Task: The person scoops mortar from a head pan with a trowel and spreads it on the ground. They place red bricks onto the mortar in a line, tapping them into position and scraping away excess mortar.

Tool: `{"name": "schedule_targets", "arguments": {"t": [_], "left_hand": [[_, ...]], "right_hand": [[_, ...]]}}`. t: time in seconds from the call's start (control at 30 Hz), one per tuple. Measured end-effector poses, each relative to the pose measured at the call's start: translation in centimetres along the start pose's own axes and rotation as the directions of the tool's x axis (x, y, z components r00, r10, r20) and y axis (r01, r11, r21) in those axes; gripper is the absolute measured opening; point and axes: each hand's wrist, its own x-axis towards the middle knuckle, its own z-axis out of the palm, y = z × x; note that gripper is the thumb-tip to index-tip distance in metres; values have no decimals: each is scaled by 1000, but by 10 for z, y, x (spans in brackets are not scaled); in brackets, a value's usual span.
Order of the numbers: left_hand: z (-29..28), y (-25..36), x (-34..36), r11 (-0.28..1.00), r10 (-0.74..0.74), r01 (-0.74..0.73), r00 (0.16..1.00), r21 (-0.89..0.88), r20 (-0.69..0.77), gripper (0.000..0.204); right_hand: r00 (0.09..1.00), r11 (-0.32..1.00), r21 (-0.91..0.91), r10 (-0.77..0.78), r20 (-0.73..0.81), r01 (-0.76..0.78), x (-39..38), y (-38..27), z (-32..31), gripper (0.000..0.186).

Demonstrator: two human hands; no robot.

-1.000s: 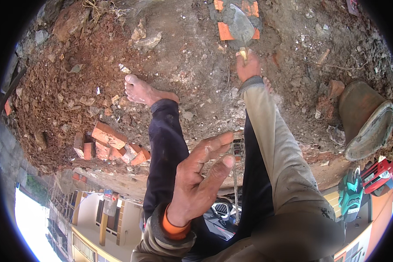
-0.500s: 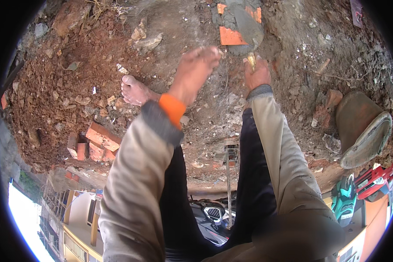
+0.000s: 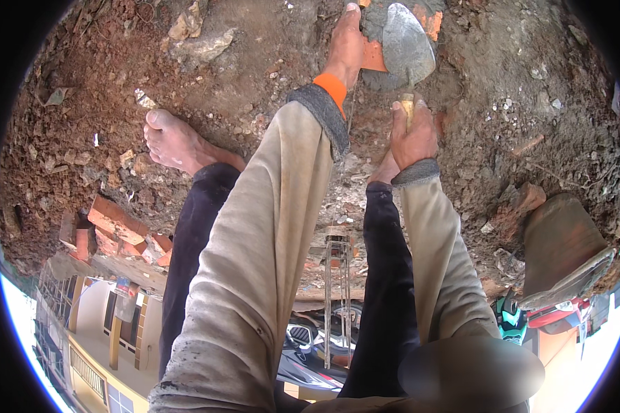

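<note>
A rounded metal trowel (image 3: 409, 48) was over rough grey mortar (image 3: 375, 22).
Head view: the right hand (image 3: 415, 134) gripped its yellowish handle (image 3: 408, 104), blade at the orange brick's (image 3: 373, 56) right edge; the left hand (image 3: 344, 49) was at the left edge, grip unclear.

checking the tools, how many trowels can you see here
1: the trowel at the top of the view, its handle in the right hand, its blade over grey mortar.

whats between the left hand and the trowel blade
In the head view, an orange brick and grey mortar show between the left hand and the trowel blade.
</note>
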Motion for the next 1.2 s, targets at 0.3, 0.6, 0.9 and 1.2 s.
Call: {"name": "schedule_targets", "arguments": {"t": [0.3,0.6,0.9,1.2], "left_hand": [[11,24,-5,996,-88,90,991,-17,97,54],[9,14,6,994,1,27,968,-105,253,59],[-6,21,-2,995,40,-56,981,79,191,60],[-5,17,7,971,-15,-18,991,237,136,54]], "right_hand": [[997,996,-47,-79,18,80,13,3,-30,45],[979,988,138,-95,179,71,37,29,-31,42],[925,866,-341,-296,238,365,27,60,-72,42],[940,996,91,-48,339,18,70,46,-61,42]]}}
